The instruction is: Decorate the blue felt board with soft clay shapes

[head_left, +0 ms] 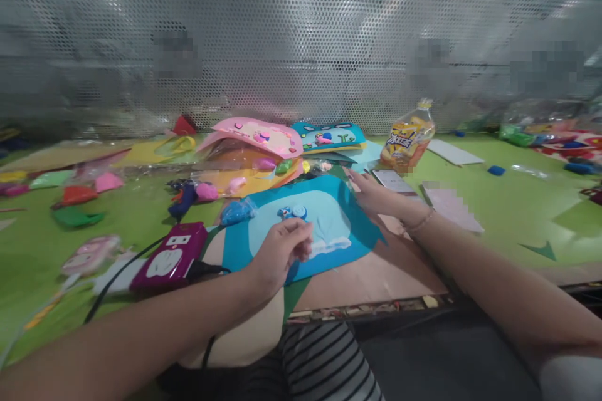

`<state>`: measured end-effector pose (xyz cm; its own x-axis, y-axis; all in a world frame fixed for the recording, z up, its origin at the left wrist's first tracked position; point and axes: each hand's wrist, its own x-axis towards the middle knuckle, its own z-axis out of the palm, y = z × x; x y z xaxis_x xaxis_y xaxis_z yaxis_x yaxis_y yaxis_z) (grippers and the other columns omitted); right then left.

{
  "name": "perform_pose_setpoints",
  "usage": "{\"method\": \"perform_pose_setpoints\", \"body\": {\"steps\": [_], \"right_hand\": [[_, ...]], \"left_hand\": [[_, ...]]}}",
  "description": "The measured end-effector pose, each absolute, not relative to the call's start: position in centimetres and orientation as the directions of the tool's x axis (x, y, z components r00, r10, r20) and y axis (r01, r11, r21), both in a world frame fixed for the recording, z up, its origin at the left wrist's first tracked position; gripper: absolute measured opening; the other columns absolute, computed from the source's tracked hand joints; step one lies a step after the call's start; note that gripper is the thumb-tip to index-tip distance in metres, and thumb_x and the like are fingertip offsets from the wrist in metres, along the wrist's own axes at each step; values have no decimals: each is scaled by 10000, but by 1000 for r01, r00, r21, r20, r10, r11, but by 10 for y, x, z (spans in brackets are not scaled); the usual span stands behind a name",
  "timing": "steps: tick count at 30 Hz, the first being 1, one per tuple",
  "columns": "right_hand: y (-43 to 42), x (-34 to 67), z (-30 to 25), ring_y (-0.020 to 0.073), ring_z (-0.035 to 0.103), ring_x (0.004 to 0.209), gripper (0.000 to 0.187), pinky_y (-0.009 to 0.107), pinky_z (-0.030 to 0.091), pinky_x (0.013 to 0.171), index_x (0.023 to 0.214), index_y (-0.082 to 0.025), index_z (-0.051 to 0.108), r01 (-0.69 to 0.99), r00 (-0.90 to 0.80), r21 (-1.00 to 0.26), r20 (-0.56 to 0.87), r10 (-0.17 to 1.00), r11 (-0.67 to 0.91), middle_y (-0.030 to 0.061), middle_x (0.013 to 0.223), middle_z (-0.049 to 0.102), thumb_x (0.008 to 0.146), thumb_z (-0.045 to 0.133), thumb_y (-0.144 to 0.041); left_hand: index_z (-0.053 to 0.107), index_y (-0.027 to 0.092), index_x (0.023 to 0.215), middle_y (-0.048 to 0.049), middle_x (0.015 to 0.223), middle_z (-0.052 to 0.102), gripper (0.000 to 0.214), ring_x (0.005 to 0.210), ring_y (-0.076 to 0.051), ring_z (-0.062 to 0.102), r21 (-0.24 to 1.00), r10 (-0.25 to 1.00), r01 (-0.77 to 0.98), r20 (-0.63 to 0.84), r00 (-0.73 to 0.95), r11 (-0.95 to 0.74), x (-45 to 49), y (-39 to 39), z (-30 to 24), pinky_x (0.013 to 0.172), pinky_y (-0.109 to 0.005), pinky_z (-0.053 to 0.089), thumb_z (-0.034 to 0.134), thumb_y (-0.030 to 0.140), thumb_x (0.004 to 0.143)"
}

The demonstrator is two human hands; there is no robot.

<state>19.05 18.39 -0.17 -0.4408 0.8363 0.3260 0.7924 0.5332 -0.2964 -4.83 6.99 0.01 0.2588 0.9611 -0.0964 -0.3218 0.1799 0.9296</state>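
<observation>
A blue craft sheet [355, 252] with a light-blue rounded panel [327, 213] lies in front of me. On the panel sit a small blue figure with a spiral [298, 212] and a whitish wavy strip [332, 244]. Over the sheet's lower middle is my left hand [286, 247], fingers curled together; whatever may be in them is hidden. My right hand [374, 194] reaches over the sheet's right edge with fingers stretched out, close to a phone-like flat object [394, 182]. A bag of blue modelling material [237, 211] rests at the sheet's upper left.
Decorated pink [256, 136] and teal [327, 136] pieces stand at the back. A snack bag [408, 138] is to their right. At left, a magenta power bank [173, 257] trails a black cable [125, 276]. Colourful packets [79, 194] lie farther left. A perforated metal panel [301, 31] closes the back.
</observation>
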Motion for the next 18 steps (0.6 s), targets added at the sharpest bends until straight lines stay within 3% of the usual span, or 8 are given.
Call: {"method": "perform_pose_setpoints", "body": {"steps": [3, 5, 7, 9, 11, 13, 18], "right_hand": [[183, 193, -6, 279, 570, 903, 633, 443, 475, 829, 1358, -16, 354, 843, -436, -218, 258, 862, 491, 227, 1129, 580, 727, 404, -6], [176, 189, -1, 280, 585, 860, 558, 445, 475, 811, 1277, 32, 443, 858, -432, -188, 237, 870, 478, 235, 1025, 615, 722, 389, 11], [163, 181, 11, 289, 594, 895, 441, 452, 469, 834, 1183, 18, 534, 857, -438, -174, 250, 864, 485, 228, 978, 634, 771, 381, -12], [142, 167, 27, 282, 570, 1033, 367, 440, 447, 910, 1172, -49, 559, 839, -450, -176, 308, 838, 515, 204, 1082, 625, 860, 371, -90], [113, 149, 42, 211, 475, 1207, 395, 382, 402, 1007, 1314, -134, 443, 799, -460, -197, 409, 788, 569, 134, 1290, 537, 949, 305, -195], [81, 129, 53, 184, 427, 1263, 397, 393, 366, 1056, 1336, -177, 414, 679, -434, -285, 588, 683, 677, 93, 1342, 504, 979, 275, -282], [31, 94, 47, 187, 240, 1384, 495, 438, 219, 1143, 1427, -132, 280, 621, -421, -292, 658, 624, 727, 110, 1464, 351, 983, 255, -351]], "left_hand": [[519, 148, 536, 46, 452, 479, 331, 402, -41, 404, 932, 971, -332, -71, 228, 146, -49, 70, 4, 409, -164, 297, 712, 386, 661], [586, 131, 560, 8, 488, 543, 272, 431, -65, 467, 941, 964, -304, -73, 255, 152, -50, 69, 8, 442, -183, 349, 704, 350, 669], [671, 105, 667, -48, 591, 632, 214, 511, -105, 556, 948, 952, -272, -80, 294, 164, -50, 66, 11, 519, -213, 422, 717, 314, 672], [711, 102, 799, -82, 711, 684, 230, 634, -144, 621, 951, 946, -264, -75, 315, 164, -48, 59, 12, 624, -245, 473, 741, 290, 670], [717, 121, 882, -91, 810, 703, 266, 775, -183, 651, 946, 948, -287, -54, 315, 149, -42, 47, 10, 746, -287, 493, 754, 278, 671], [715, 138, 919, -96, 935, 703, 266, 924, -226, 640, 935, 948, -328, -23, 317, 132, -32, 30, 10, 867, -341, 475, 742, 261, 685], [712, 193, 976, -63, 1131, 658, 292, 1187, -268, 512, 869, 944, -479, 40, 327, 129, -17, -19, 10, 1038, -400, 363, 626, 198, 698]]}}
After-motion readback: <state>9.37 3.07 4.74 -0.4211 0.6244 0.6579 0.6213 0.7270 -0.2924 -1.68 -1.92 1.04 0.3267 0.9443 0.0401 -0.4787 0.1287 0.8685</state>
